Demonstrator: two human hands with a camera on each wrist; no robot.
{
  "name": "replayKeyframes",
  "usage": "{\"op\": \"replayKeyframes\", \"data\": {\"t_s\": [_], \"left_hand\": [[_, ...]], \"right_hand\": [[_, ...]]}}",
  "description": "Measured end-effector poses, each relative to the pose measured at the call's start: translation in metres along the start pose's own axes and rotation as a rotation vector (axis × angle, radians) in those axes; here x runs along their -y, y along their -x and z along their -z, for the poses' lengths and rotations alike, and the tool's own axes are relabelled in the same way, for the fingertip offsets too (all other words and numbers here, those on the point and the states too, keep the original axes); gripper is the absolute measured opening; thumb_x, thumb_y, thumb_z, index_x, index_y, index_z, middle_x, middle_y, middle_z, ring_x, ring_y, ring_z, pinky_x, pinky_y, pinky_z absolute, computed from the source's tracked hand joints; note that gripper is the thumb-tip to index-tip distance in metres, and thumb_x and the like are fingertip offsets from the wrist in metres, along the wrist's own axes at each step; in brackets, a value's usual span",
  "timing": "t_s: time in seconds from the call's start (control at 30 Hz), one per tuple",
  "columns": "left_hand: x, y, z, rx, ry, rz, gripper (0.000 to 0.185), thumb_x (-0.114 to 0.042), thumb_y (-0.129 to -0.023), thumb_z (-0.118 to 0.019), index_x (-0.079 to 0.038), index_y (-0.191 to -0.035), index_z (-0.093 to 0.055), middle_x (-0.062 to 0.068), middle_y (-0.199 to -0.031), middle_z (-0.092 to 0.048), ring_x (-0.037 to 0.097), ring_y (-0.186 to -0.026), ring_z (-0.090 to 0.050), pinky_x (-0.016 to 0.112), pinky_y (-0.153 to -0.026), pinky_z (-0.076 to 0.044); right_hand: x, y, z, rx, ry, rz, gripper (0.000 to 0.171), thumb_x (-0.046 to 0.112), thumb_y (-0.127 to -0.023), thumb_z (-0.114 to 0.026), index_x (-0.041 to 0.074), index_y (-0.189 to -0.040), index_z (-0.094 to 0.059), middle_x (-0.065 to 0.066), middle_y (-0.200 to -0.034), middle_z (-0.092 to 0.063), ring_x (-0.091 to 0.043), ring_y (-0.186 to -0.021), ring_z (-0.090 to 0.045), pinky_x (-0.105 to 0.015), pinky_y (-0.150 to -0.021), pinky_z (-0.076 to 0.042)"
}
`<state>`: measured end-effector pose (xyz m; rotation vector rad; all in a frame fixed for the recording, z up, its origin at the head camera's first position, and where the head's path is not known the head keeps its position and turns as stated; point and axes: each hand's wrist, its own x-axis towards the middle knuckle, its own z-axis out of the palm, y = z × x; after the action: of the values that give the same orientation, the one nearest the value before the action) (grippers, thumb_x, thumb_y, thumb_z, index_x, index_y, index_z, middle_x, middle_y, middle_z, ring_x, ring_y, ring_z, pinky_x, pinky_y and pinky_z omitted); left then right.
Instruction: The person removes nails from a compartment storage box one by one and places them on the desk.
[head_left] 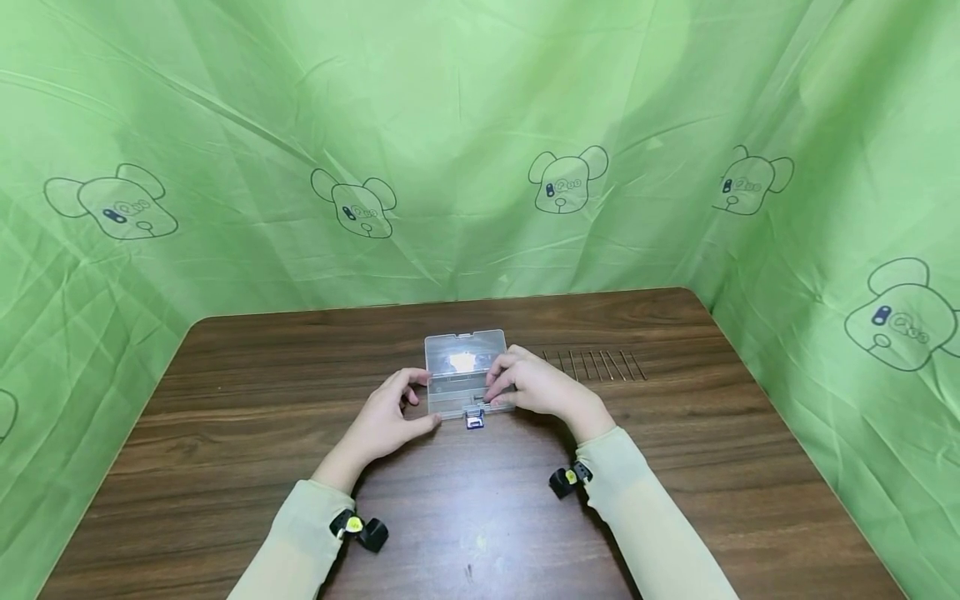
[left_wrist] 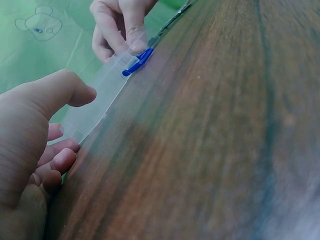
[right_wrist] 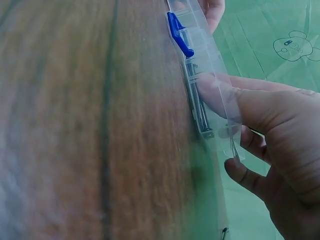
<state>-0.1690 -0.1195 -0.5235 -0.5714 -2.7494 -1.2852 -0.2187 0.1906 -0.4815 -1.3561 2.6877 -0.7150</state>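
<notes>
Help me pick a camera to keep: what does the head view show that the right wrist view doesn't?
Only the head view shows the row of nails lying on the table right of the box, and both sleeves. Only the right wrist view shows the right hand with its thumb pressed on the box front, and thin metal pieces inside. Both show the clear plastic box and its blue latch.

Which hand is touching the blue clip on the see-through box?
The right hand. Its fingers rest on the clear box just above the blue clip, while the left hand holds the box's left end, away from the clip.
</notes>
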Motion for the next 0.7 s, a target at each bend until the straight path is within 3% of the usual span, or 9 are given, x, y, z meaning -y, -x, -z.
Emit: {"op": "replayKeyframes", "data": {"t_s": [0.4, 0.7], "left_hand": [[0.0025, -0.0005, -0.0009, -0.005, 0.010, -0.017, 0.066, -0.024, -0.086, -0.095, -0.013, -0.143, -0.063, 0.002, -0.129, -0.067, 0.015, -0.097, -0.059, 0.030, -0.079, -0.049], [-0.0005, 0.0000, 0.0003, 0.001, 0.014, -0.004, 0.067, -0.024, -0.086, -0.095, -0.014, -0.144, -0.062, 0.002, -0.130, -0.067, 0.016, -0.098, -0.060, 0.031, -0.080, -0.049]], "right_hand": [[0.0024, -0.0026, -0.0003, -0.002, 0.063, 0.026, 0.004, 0.016, -0.095, -0.085, 0.014, -0.098, -0.087, 0.001, -0.113, -0.072, -0.022, -0.115, -0.059, -0.043, -0.108, -0.048], [-0.0012, -0.0029, -0.0041, -0.016, 0.062, 0.042, 0.010, 0.021, -0.099, -0.083, 0.013, -0.093, -0.084, 0.003, -0.111, -0.069, -0.020, -0.113, -0.060, -0.041, -0.106, -0.050]]}}
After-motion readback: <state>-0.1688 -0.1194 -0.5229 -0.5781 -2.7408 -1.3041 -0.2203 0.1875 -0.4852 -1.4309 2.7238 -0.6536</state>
